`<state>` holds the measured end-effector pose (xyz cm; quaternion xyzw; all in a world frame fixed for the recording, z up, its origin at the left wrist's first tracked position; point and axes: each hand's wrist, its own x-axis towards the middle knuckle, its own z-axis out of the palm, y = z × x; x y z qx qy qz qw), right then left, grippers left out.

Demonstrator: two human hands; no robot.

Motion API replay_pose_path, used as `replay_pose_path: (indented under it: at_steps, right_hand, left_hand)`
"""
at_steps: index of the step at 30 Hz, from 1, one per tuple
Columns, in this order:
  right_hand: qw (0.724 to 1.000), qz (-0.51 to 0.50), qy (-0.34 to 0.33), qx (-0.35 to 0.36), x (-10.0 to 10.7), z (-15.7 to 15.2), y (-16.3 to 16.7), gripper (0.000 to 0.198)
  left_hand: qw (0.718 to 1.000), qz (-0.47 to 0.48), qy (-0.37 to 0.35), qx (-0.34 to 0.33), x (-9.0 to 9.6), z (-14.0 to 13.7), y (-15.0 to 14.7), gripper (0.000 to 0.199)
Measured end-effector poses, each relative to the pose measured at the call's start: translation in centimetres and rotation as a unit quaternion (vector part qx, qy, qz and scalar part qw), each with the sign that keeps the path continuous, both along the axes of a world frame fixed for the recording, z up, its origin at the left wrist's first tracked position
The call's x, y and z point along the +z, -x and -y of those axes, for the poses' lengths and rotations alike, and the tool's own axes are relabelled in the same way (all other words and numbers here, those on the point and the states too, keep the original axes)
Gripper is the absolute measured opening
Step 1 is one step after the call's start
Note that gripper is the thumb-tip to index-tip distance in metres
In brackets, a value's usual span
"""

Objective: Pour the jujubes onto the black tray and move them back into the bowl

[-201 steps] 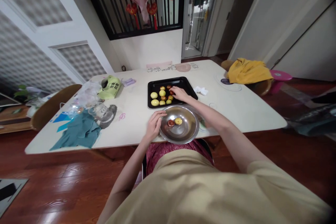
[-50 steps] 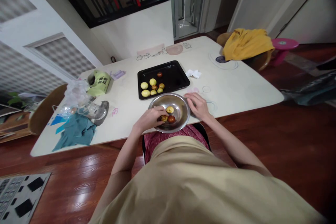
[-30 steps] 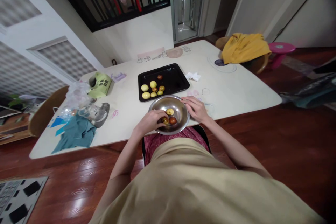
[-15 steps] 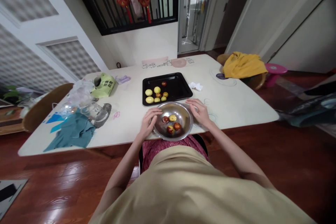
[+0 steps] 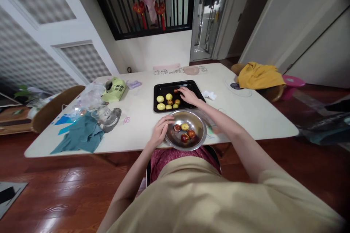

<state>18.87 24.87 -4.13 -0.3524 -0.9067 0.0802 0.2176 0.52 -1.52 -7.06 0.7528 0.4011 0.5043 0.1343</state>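
A shiny metal bowl [image 5: 201,142] stands at the near edge of the table. In it lie several fruits: red-brown ones like jujubes and a yellow one [image 5: 185,126]. My left hand [image 5: 160,131] grips the bowl's left rim, fingers laid over the edge. Beyond the bowl is a black baking tray [image 5: 188,86] with yellow-green fruits [image 5: 161,106] and mottled brown ones at its left. My right hand [image 5: 189,96] reaches over the tray, fingers stretched out, its fingertips at a lone red-brown fruit [image 5: 175,90]. Whether they touch it I cannot tell.
A crumpled white tissue [image 5: 210,95] lies right of the tray. To the left are a green bag [image 5: 116,89], clear plastic wrapping [image 5: 89,96] and a teal cloth [image 5: 82,136]. A yellow cloth [image 5: 258,76] hangs over a chair at the right.
My right hand has left the bowl's right rim and moved forward over the tray to the red-brown fruit. My left hand stays on the bowl. The view has shifted slightly.
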Motion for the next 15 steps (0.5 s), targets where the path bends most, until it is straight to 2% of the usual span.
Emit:
replay_pose_path:
  at_steps: [6, 15]
  right_hand:
    - [0.998, 0.055, 0.018, -0.008, -0.3, -2.1, 2.8, 0.049]
    - [0.998, 0.059, 0.018, -0.005, -0.1, -2.9, 3.1, 0.034]
  left_hand:
    - [1.0, 0.0, -0.001, -0.002, -0.1, 0.0, -0.1, 0.05]
    - [1.0, 0.0, -0.008, -0.006, -0.4, -0.1, 0.1, 0.048]
